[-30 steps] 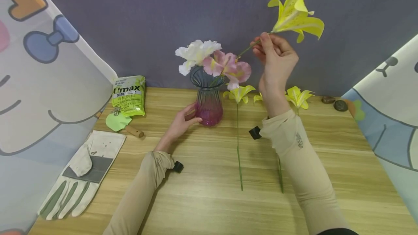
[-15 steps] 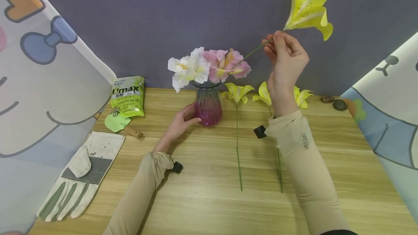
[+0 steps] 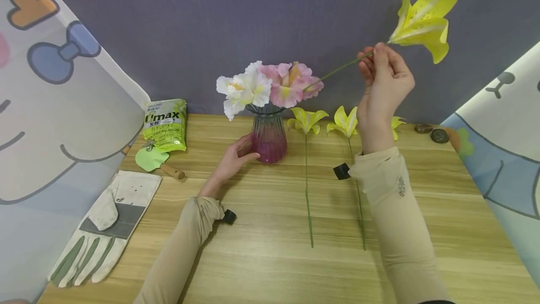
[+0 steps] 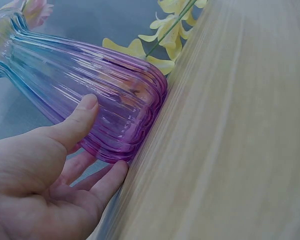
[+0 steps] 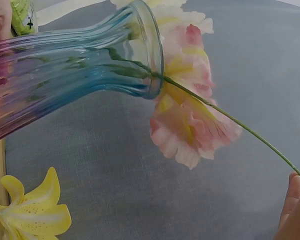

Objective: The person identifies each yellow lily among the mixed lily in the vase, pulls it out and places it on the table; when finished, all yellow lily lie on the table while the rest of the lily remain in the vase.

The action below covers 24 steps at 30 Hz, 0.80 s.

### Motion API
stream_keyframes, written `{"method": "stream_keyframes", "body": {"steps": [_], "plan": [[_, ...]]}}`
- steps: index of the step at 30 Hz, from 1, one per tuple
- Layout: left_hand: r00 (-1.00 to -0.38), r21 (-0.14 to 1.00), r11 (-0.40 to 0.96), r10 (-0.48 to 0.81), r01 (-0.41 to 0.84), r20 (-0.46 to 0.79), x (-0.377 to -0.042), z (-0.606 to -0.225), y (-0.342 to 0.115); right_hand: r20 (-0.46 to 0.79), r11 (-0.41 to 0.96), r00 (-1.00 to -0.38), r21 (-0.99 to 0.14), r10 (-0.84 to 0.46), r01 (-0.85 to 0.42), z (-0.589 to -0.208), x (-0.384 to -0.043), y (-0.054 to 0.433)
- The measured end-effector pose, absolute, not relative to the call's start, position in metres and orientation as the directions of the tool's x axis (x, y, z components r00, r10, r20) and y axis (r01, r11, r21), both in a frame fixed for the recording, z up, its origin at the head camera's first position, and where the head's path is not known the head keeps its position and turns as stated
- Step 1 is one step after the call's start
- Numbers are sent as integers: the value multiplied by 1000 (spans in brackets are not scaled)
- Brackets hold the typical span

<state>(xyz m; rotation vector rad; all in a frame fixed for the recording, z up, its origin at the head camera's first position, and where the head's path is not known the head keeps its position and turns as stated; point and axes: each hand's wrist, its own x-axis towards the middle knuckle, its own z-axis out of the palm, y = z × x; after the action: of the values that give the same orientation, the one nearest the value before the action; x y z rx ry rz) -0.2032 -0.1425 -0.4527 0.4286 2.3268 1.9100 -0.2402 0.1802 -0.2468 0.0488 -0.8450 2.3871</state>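
Observation:
My left hand (image 3: pixel 229 159) holds the lower part of a ribbed glass vase (image 3: pixel 270 143), its thumb against the pink base in the left wrist view. The vase stands upright on the table. A white flower (image 3: pixel 243 89) and a pink flower (image 3: pixel 291 86) spread over its rim. Up on the right, my right hand (image 3: pixel 386 88) pinches the stem of a yellow lily (image 3: pixel 423 25) just below the bloom. That slanting green stem (image 5: pixel 250 131) passes into the vase mouth in the right wrist view. The pink bloom hides its entry in the head view.
Yellow lilies (image 3: pixel 308 120) lie along the table's back, one partly behind my right arm. At left are a green fertiliser bag (image 3: pixel 165 125), a small trowel (image 3: pixel 153 158) and a work glove (image 3: pixel 111 224). Dark stones (image 3: pixel 439 136) sit at the back right.
My right hand has moved right with the lily bloom, lowering its stem's slant. The white and pink flowers turned and settled early on. The left hand stays on the vase.

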Motion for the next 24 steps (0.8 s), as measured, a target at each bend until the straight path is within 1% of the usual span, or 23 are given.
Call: {"method": "stream_keyframes", "body": {"steps": [6, 14, 20, 24], "plan": [[-953, 971, 174, 285, 161, 107, -204, -451, -141, 184, -624, -804, -543, 565, -562, -252, -238, 196], [-950, 972, 166, 290, 167, 114, -204, -451, -142, 113, -666, -797, -488, 593, -564, -253, -235, 218], [-951, 970, 170, 285, 176, 123, -202, -450, -143, 42, -686, -797, -484, 602, -543, -253, -233, 233], [-949, 970, 160, 285, 183, 132, -203, -451, -145, 34, -686, -789, -474, 613, -553, -255, -232, 239]]}}
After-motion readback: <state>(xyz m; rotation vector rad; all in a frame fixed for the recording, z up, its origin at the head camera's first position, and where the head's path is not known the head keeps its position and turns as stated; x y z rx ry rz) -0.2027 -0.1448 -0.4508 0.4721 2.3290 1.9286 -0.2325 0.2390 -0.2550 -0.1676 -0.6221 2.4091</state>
